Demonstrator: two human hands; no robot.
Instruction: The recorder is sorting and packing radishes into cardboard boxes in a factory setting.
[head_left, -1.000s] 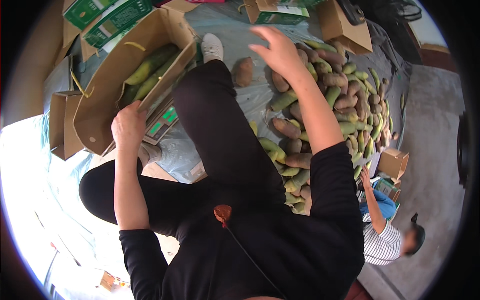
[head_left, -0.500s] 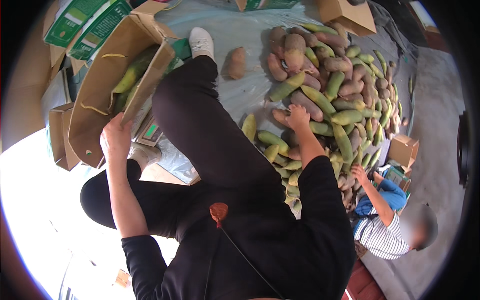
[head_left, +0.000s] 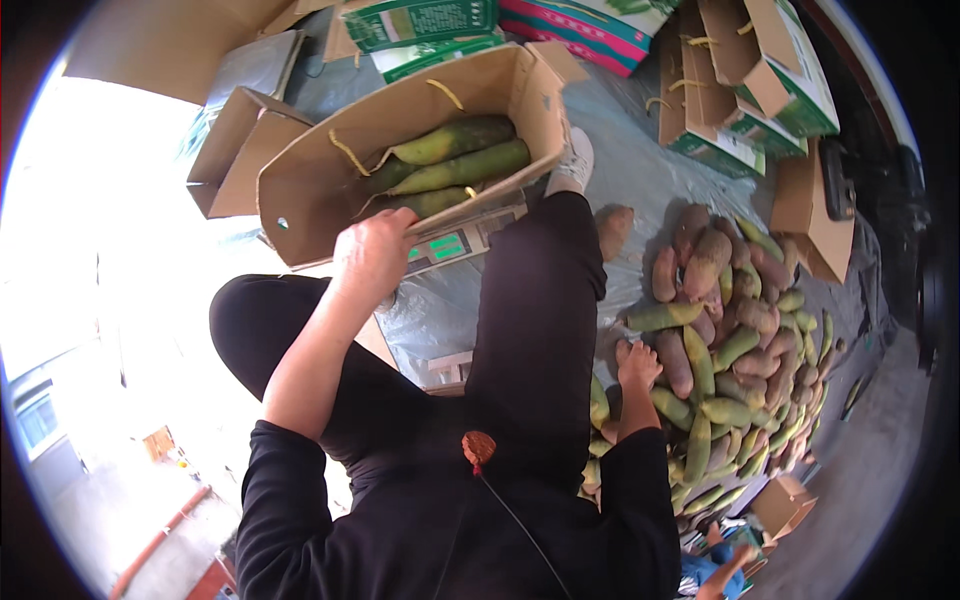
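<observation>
My left hand is closed on the near rim of an open cardboard box. Long green radishes with thin root tails lie inside it. Below the box, a scale shows lit green displays. On the right, my right hand rests with curled fingers at the near left edge of a radish heap. What its fingers hold, if anything, is hidden. Close by are a reddish-brown radish and a green one.
A lone reddish-brown radish lies on the plastic sheet. Green-printed boxes and a pink-edged box stand at the back. Several open cartons are at the far right. A co-worker's arm shows at lower right.
My view has swung left, so the box and its radishes show more fully and the heap sits farther right. Both hands stay at the box rim and the heap edge.
</observation>
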